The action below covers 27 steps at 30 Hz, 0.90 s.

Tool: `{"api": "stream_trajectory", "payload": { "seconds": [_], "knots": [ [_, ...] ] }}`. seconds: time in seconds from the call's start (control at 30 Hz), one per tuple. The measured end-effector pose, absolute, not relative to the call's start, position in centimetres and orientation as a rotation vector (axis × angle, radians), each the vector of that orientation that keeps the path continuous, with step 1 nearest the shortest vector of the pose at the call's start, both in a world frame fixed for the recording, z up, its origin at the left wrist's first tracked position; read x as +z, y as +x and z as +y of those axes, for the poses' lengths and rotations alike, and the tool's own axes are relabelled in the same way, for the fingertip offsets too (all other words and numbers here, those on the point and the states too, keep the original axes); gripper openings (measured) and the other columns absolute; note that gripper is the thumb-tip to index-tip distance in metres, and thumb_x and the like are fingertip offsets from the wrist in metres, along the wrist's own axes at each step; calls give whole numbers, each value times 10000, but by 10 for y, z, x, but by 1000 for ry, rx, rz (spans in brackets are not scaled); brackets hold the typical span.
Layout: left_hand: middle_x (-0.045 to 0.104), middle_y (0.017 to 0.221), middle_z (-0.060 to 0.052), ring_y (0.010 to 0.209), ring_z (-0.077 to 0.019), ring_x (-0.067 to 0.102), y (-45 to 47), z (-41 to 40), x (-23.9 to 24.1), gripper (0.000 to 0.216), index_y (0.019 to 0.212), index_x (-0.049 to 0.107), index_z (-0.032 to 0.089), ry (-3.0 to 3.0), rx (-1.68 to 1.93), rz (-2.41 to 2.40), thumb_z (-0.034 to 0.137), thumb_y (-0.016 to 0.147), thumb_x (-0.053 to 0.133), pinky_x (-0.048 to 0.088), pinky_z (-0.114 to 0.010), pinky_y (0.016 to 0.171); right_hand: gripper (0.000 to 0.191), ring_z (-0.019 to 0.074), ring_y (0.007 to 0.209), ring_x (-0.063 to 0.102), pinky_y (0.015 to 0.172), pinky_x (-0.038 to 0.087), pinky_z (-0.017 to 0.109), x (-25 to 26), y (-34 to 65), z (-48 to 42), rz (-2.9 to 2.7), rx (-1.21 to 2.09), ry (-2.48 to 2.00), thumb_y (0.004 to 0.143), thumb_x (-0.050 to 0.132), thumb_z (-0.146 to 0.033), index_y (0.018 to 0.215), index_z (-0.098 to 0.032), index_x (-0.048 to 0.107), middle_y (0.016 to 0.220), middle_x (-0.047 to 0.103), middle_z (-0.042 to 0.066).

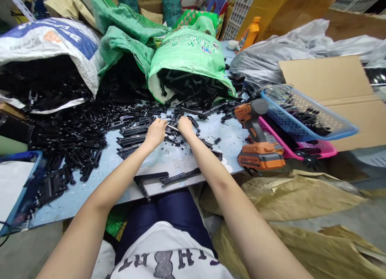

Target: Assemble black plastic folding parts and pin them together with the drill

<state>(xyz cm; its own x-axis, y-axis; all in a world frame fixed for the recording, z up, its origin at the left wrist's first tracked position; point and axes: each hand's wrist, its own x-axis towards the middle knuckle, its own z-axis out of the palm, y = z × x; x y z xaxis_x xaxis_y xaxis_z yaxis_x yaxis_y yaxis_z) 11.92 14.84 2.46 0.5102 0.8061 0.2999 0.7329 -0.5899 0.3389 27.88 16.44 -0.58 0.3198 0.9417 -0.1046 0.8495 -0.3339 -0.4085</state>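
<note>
My left hand (156, 133) and my right hand (185, 125) are stretched out side by side over the pale blue table (169, 160). Both have their fingers curled around small black plastic parts (172, 129) between them; what exactly each one grips is too small to name. A row of stacked black strips (132, 136) lies just left of my left hand. Two longer black pieces (167, 177) rest near the table's front edge, close to my lap.
A green sack (189, 55) spills black parts behind my hands. A white sack (48, 49) and a big heap of black parts (75, 126) fill the left. An orange cordless drill (256, 136) stands at the right beside blue (304, 114) and pink baskets (301, 148). Cardboard (337, 94) lies far right.
</note>
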Motion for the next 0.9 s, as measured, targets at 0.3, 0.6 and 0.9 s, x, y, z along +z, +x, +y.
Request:
{"api": "stream_trajectory", "payload": {
  "seconds": [0.3, 0.6, 0.9],
  "knots": [
    [622, 840, -45, 807, -171, 594, -45, 42, 17, 186, 905, 593, 175, 2370, 749, 1369, 254, 901, 424, 467, -290, 743, 145, 202, 831, 596, 809, 435, 338, 10, 261, 139, -1644, 377, -1858, 823, 557, -273, 880, -162, 629, 891, 662, 81],
    [584, 798, -67, 758, -184, 568, -61, 3, -1, 227, 930, 592, 165, 2627, 504, 1340, 203, 923, 368, 477, -311, 707, 177, 180, 799, 607, 710, 469, 296, 33, 233, 22, -1975, 773, -1489, 788, 591, -335, 854, -196, 677, 889, 675, 53],
    [605, 812, -65, 765, -182, 586, -54, 3, 2, 149, 906, 591, 154, 2723, 418, 1297, 172, 895, 443, 495, -306, 715, 122, 175, 777, 621, 728, 468, 278, 37, 211, -8, -2323, 707, -1525, 818, 554, -179, 864, -181, 666, 858, 674, 59]
  ]
}}
